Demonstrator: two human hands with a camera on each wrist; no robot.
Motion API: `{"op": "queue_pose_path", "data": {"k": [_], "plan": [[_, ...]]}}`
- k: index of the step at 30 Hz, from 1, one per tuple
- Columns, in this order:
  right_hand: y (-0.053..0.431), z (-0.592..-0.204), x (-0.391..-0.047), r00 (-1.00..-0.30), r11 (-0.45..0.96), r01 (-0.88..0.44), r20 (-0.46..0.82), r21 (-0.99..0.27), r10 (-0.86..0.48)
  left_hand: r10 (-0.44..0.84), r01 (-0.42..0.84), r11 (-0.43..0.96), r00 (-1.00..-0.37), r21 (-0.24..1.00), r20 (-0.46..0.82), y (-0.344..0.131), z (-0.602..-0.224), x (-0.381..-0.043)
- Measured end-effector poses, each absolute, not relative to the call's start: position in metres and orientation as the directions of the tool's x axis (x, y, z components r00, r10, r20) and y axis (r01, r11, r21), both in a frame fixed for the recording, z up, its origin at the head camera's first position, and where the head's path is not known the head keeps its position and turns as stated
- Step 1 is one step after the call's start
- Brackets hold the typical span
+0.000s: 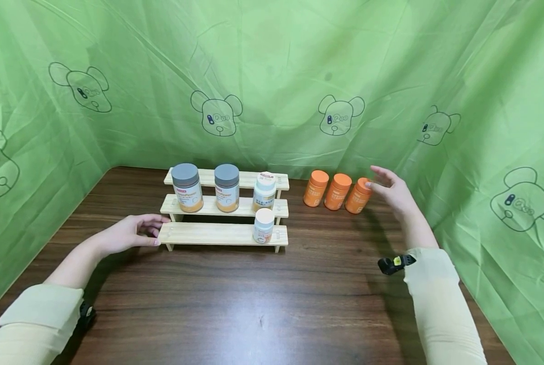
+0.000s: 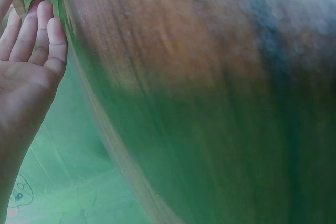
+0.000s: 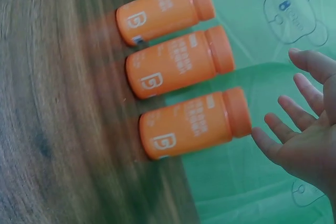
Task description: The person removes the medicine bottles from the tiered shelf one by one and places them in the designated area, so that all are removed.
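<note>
A pale wooden three-step rack [image 1: 208, 233] stands on the table. My left hand [image 1: 132, 233] holds the left end of its lowest step, thumb at the front edge and fingers behind. In the left wrist view, the left hand [image 2: 31, 72] shows its palm, with a corner of the wood at its fingertips. Three orange bottles [image 1: 316, 188] stand upright in a row right of the rack. My right hand [image 1: 392, 192] is beside the rightmost orange bottle [image 1: 357, 196], fingers spread. In the right wrist view, one fingertip of the right hand [image 3: 299, 140] is right at that bottle's cap [image 3: 237, 112].
Two grey-capped jars [image 1: 187, 190] and a white-capped bottle [image 1: 264, 192] stand on the middle step. A smaller white bottle [image 1: 264, 226] is at the right of the lowest step. Green cloth [image 1: 272, 66] surrounds the brown wooden table [image 1: 235, 299] at the back and sides.
</note>
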State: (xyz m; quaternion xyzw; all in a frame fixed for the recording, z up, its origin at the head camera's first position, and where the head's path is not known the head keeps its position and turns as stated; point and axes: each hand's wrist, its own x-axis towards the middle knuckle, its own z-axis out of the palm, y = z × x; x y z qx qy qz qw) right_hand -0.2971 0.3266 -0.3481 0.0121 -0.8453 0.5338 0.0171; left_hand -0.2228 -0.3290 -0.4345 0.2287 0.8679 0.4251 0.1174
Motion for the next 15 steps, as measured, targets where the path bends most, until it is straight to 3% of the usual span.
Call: {"op": "queue_pose_path", "data": {"k": [15], "plan": [[0.305,-0.321,-0.276,-0.992,0.404,-0.125,0.108,-0.906,-0.064,0.496,0.295,0.536,-0.868,0.791,-0.011,-0.329,-0.434,-0.223]]}}
